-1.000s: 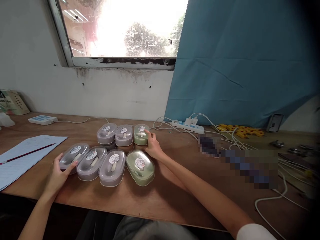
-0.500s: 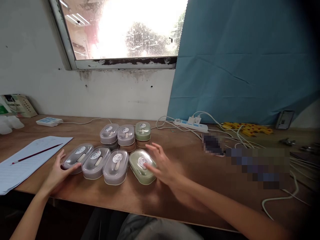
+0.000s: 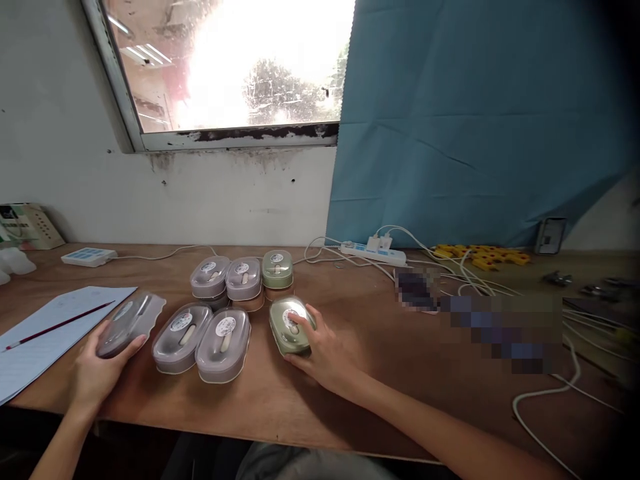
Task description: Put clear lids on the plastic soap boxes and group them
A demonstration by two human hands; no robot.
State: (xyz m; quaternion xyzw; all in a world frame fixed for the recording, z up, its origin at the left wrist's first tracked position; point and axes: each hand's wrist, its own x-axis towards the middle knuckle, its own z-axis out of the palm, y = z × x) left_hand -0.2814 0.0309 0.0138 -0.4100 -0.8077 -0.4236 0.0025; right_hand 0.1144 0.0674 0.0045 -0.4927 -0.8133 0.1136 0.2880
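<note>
My left hand [image 3: 103, 360] grips a grey lidded lunch box [image 3: 131, 325] by its sides, tilted and lifted beside the others. Around a green lunch box [image 3: 291, 327] my right hand [image 3: 320, 343] is closed, thumb at the near side and fingers over the lid. Between the hands two grey lunch boxes [image 3: 223, 345] lie side by side, with clear lids and round white stickers. Behind them is a row of stacked boxes, with two grey ones [image 3: 243, 279] and a green one [image 3: 277, 269] on top.
Paper sheets [image 3: 55, 333] with a red pencil [image 3: 60, 326] lie at left. At the back stand a white power strip [image 3: 375, 253] with cables and yellow plastic parts [image 3: 480, 256]. A dark phone [image 3: 416, 289] lies at right. The table's front edge [image 3: 210, 437] is close.
My left hand has taken hold of the leftmost grey box and moved it left, tilting it. My right hand has closed on the green box and tipped it. The camera view has shifted slightly.
</note>
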